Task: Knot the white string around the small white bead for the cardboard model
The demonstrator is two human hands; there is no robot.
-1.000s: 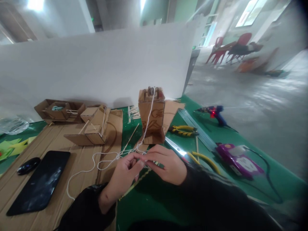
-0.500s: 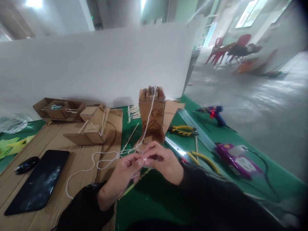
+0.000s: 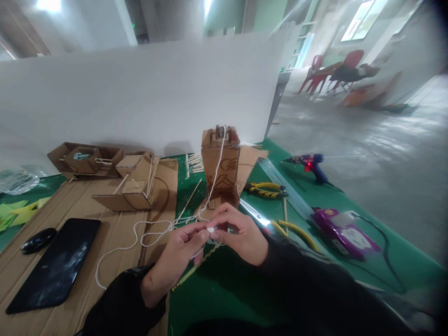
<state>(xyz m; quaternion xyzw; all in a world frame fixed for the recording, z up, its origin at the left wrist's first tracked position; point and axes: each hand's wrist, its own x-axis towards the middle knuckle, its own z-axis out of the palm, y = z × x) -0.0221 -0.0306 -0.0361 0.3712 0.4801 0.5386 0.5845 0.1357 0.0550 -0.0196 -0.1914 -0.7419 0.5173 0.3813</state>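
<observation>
White string (image 3: pixel 217 170) runs from the top of an upright cardboard stand (image 3: pixel 221 163) down to my hands and lies in loose loops to the left. My left hand (image 3: pixel 184 249) pinches a small white bundle of the string (image 3: pixel 211 230) between thumb and index finger. From the other side, my right hand (image 3: pixel 241 235) closes its fingertips on the same bundle. Under the hands a thin yellowish twisted stick (image 3: pixel 194 269) slants over the green tabletop. Scissors (image 3: pixel 257 214) with yellow handles lie right of my right hand, near yellow-black pliers (image 3: pixel 266 190).
Left, a cardboard sheet (image 3: pixel 115 242) carries a phone (image 3: pixel 56 266), a black mouse (image 3: pixel 39 240) and cardboard models (image 3: pixel 135 182). Right are clear glue sticks (image 3: pixel 287 186), a hot glue gun (image 3: pixel 308 165) and a purple device (image 3: pixel 343 233) with a cable. A white panel (image 3: pixel 140 98) stands behind.
My fingers have shifted slightly around the string, and more of the white bundle shows between them. The other things have stayed in place.
</observation>
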